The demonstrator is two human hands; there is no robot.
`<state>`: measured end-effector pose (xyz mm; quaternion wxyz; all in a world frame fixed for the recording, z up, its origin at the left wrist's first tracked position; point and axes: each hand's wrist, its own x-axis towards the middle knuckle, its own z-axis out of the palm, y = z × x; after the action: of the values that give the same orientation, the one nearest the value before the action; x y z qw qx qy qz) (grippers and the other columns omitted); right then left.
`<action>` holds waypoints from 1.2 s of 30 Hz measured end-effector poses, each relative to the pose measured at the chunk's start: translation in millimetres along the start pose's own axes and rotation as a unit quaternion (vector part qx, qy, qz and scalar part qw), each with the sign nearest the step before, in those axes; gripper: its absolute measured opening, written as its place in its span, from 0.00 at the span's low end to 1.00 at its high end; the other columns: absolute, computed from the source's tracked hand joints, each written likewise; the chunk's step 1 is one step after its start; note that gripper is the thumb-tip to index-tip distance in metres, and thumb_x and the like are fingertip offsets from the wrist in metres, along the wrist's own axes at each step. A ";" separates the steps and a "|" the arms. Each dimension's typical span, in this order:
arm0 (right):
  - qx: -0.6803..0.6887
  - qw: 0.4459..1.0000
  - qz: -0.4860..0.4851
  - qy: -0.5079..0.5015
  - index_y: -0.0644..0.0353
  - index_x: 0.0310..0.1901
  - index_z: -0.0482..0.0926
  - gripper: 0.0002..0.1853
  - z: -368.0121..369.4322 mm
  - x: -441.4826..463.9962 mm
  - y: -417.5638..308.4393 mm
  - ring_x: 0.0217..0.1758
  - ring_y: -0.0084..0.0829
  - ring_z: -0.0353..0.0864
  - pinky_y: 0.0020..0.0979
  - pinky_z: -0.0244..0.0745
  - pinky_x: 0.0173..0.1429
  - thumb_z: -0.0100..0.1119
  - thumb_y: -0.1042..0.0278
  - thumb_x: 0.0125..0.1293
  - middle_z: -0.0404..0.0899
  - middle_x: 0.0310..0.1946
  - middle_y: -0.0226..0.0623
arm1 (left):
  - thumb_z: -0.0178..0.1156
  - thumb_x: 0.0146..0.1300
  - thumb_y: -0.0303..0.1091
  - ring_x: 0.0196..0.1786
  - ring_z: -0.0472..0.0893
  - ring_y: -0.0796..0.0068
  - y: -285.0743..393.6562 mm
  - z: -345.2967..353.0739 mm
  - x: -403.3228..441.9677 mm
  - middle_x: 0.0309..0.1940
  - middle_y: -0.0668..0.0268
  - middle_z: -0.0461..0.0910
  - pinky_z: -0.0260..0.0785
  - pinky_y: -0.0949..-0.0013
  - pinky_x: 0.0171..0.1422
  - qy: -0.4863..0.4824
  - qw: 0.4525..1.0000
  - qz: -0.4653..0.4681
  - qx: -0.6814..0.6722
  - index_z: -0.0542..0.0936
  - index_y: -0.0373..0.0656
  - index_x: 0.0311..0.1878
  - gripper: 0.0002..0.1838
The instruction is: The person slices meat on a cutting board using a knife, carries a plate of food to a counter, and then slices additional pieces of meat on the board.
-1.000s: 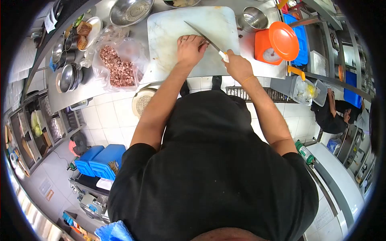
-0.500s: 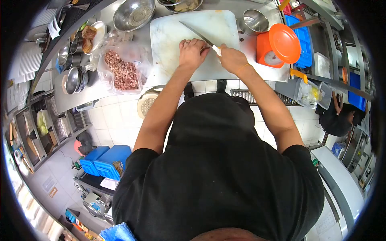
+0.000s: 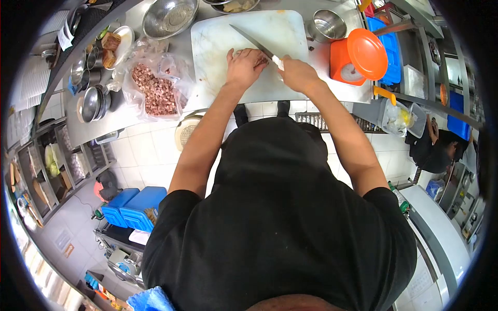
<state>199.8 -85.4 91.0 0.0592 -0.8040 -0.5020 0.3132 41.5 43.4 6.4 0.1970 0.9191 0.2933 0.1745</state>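
My right hand (image 3: 299, 75) is closed round the white handle of a long knife (image 3: 252, 41), whose blade points up and left over the white cutting board (image 3: 215, 39). My left hand (image 3: 244, 68) rests on the board beside the blade, fingers curled over a small brown-red piece (image 3: 261, 61), probably meat, partly hidden under the fingertips. Left of the board, diced pink meat (image 3: 155, 92) lies in an open clear plastic bag (image 3: 134, 96).
An orange scale (image 3: 340, 65) and a steel pot (image 3: 328, 26) stand right of the board. A metal bowl (image 3: 170, 18) is at its upper left. Stacked small bowls (image 3: 92, 103) and a white plate (image 3: 124, 44) sit farther left. Another person (image 3: 433, 153) is at far right.
My left fingers have shifted a little, showing more of the brown-red piece. The knife stays in my right hand, its blade still over the board. The whole view has shifted slightly.
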 end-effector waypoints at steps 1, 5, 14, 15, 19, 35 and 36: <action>-0.002 1.000 0.008 -0.004 0.68 0.55 0.75 0.19 -1.4 -10.4 -1.7 0.50 0.59 0.89 0.55 0.82 0.56 0.58 0.58 0.77 0.89 0.43 0.60 | 0.72 0.65 0.43 0.61 0.83 0.61 -1.7 0.6 -0.4 0.52 0.68 0.88 0.56 0.41 0.81 0.005 1.000 -0.006 0.000 0.89 0.51 0.49 0.12; 0.020 0.999 0.020 0.019 0.68 0.54 0.75 0.19 33.9 -10.1 5.3 0.47 0.61 0.89 0.55 0.82 0.54 0.58 0.58 0.77 0.89 0.41 0.59 | 0.71 0.67 0.42 0.60 0.84 0.62 -8.8 0.9 -7.4 0.50 0.69 0.88 0.56 0.42 0.80 0.016 1.000 -0.008 -0.003 0.89 0.51 0.47 0.10; -0.021 0.998 -0.019 0.053 0.67 0.54 0.75 0.18 17.8 9.9 -6.4 0.45 0.59 0.90 0.55 0.83 0.52 0.59 0.58 0.76 0.89 0.40 0.59 | 0.72 0.65 0.40 0.60 0.83 0.58 -15.2 -0.3 -10.2 0.51 0.66 0.87 0.65 0.49 0.74 0.038 0.998 0.008 -0.046 0.89 0.51 0.51 0.12; -0.028 0.999 -0.018 0.042 0.67 0.53 0.75 0.18 12.8 2.1 -8.2 0.45 0.59 0.90 0.55 0.83 0.52 0.58 0.58 0.77 0.89 0.39 0.59 | 0.72 0.65 0.41 0.60 0.83 0.57 -14.5 1.3 -11.4 0.52 0.65 0.87 0.66 0.50 0.73 0.058 0.996 -0.002 -0.064 0.89 0.51 0.50 0.13; -0.050 0.999 -0.007 0.016 0.67 0.53 0.75 0.17 10.8 -21.9 -9.5 0.44 0.59 0.90 0.54 0.83 0.52 0.58 0.59 0.77 0.89 0.39 0.58 | 0.73 0.63 0.40 0.57 0.83 0.55 -13.7 -5.4 -15.0 0.52 0.63 0.87 0.71 0.49 0.68 0.042 0.999 -0.004 -0.021 0.90 0.50 0.49 0.12; -0.034 0.999 -0.018 -0.023 0.69 0.55 0.75 0.19 -3.2 -10.3 -24.7 0.47 0.60 0.90 0.54 0.83 0.55 0.59 0.60 0.75 0.89 0.42 0.60 | 0.70 0.64 0.33 0.50 0.86 0.52 -19.5 -7.6 -7.9 0.45 0.62 0.89 0.80 0.53 0.59 0.040 0.996 -0.017 -0.077 0.89 0.44 0.46 0.09; -0.031 0.999 -0.012 -0.019 0.69 0.56 0.74 0.19 1.7 -15.2 -22.8 0.47 0.60 0.89 0.55 0.82 0.54 0.59 0.59 0.76 0.88 0.42 0.61 | 0.70 0.64 0.33 0.50 0.86 0.51 -21.4 -8.1 -8.0 0.45 0.62 0.89 0.80 0.53 0.59 0.031 0.996 -0.027 -0.079 0.88 0.44 0.46 0.09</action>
<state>176.8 -87.4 105.7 0.0287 -0.7932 -0.5220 0.3122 21.8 56.7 1.8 0.2642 0.8866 0.3093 0.2201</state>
